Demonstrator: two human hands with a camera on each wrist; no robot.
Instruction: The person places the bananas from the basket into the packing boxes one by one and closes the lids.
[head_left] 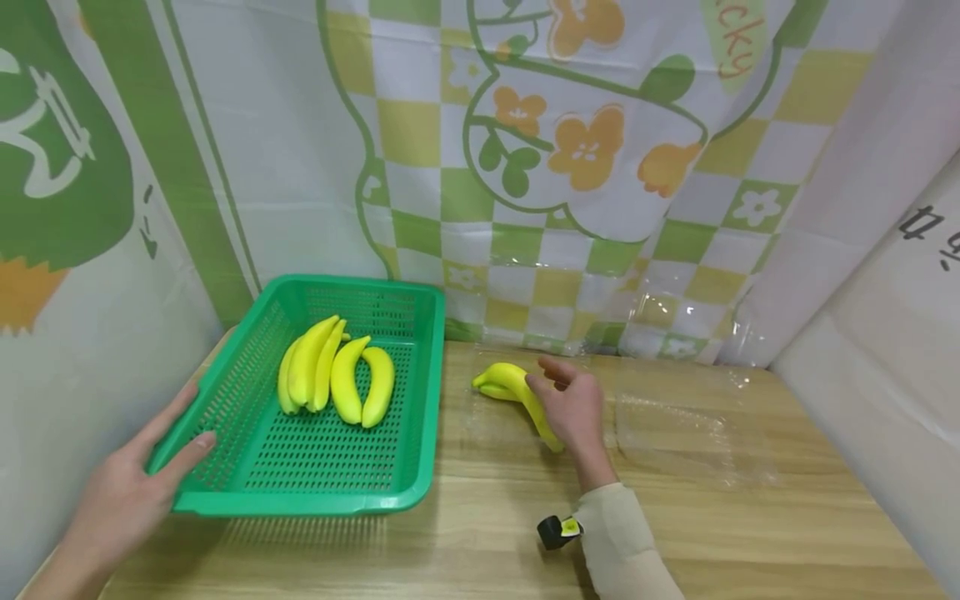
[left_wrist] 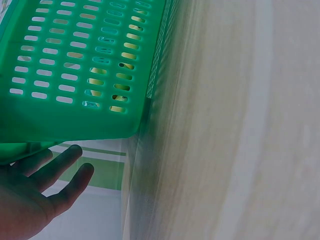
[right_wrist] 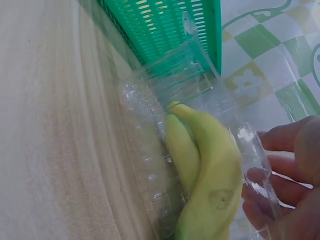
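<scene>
In the head view, a green plastic basket [head_left: 431, 400] with slotted walls holds several yellow bananas [head_left: 309, 367]. My left hand [head_left: 123, 492] holds its left rim, thumb over the inside and fingers outside; the left wrist view shows those fingers [left_wrist: 75, 185] spread beneath the rim. To the right of the basket, two joined bananas [right_wrist: 212, 165] lie in a clear plastic clamshell box [right_wrist: 150, 150]. My right hand [head_left: 573, 408] is over this box beside the bananas. Its fingers [right_wrist: 287, 137] are loosely bent along the clear wall, apart from the fruit in the right wrist view.
The box's other clear half [head_left: 690, 425] lies to the right on the wooden table [head_left: 480, 542]. Behind the table hangs a patterned cloth [head_left: 517, 192], and pale cloth walls [head_left: 885, 317] stand on both sides.
</scene>
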